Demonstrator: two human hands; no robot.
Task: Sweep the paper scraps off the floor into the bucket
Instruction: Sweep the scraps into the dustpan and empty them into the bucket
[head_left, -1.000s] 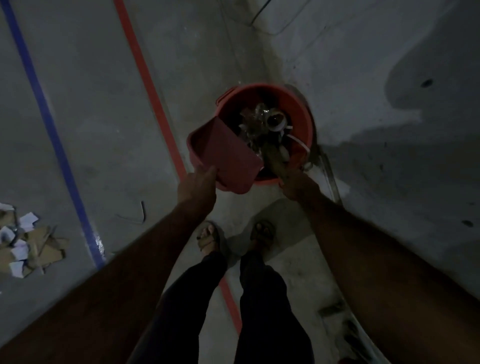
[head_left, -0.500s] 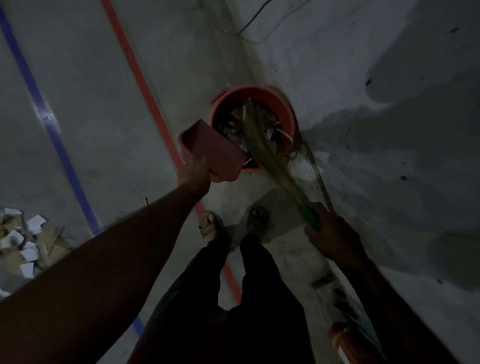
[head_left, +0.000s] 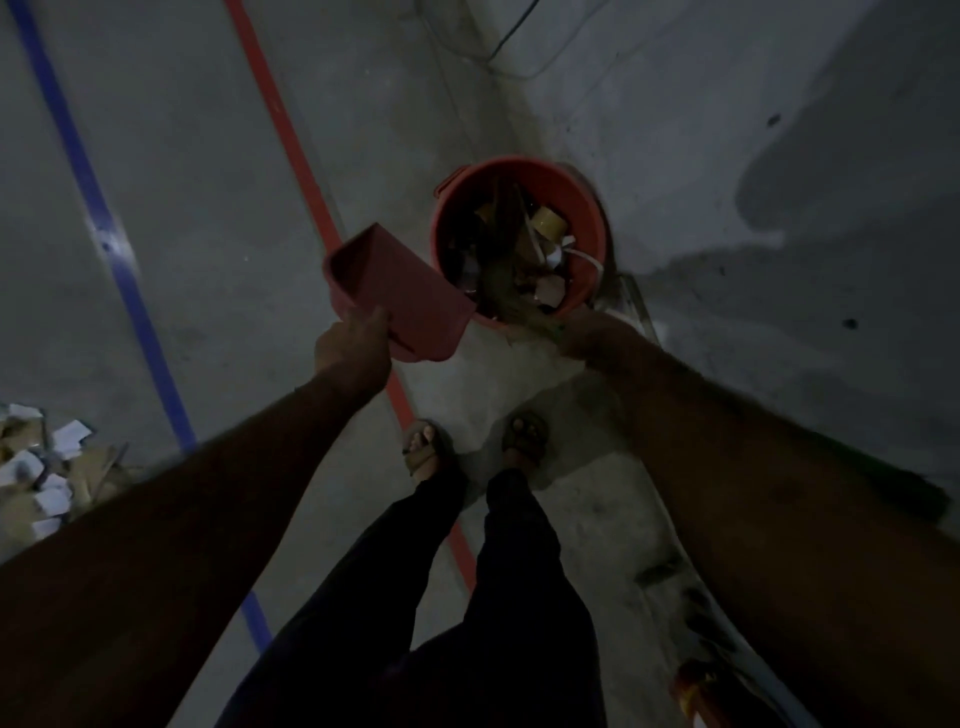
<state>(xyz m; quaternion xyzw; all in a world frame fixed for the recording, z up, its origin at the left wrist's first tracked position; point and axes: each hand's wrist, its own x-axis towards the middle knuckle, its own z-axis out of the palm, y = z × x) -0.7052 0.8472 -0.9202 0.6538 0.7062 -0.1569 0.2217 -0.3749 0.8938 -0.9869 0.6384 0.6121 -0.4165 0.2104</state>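
Note:
A red bucket (head_left: 587, 208) stands on the floor by the wall, with scraps and a tape roll inside. My left hand (head_left: 353, 345) grips a red dustpan (head_left: 395, 291), tilted with its front lip over the bucket's near left rim. My right hand (head_left: 582, 332) holds a grass broom (head_left: 498, 260) low at the bucket's near rim, and the bristles reach down into the bucket. A pile of white and brown paper scraps (head_left: 47, 473) lies on the floor at the far left.
A blue line (head_left: 104, 239) and a red line (head_left: 291, 150) run along the grey floor. My sandalled feet (head_left: 472, 441) stand just behind the bucket. A wall (head_left: 727, 130) rises on the right with a cable near its base. A red object (head_left: 696, 691) lies at the lower right.
My right hand has moved forward from beside my feet up to the bucket's rim, pushing the broom's bristles into the bucket. The dustpan stays tilted at the rim in my left hand.

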